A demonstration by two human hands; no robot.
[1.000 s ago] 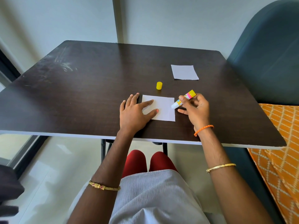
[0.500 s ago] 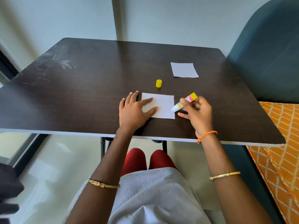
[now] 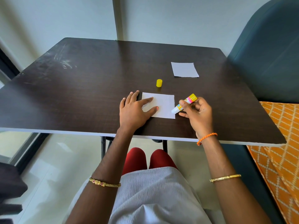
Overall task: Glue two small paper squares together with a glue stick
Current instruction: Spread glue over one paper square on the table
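Observation:
A white paper square (image 3: 163,105) lies near the front of the dark table (image 3: 90,88). My left hand (image 3: 134,110) rests flat on its left side, with forefinger and thumb spread over the paper. My right hand (image 3: 196,113) grips an uncapped yellow and pink glue stick (image 3: 186,103), tilted with its white tip at the paper's right edge. The yellow cap (image 3: 159,82) stands just behind the paper. A second white paper square (image 3: 184,69) lies further back on the right.
A dark blue chair back (image 3: 267,50) stands to the right of the table, with an orange patterned cushion (image 3: 281,143) below it. The wall lies close behind the table's far edge. My knees sit under the front edge.
The glue stick's tip has slid down along the paper's right edge toward me. My left hand has stayed on the paper.

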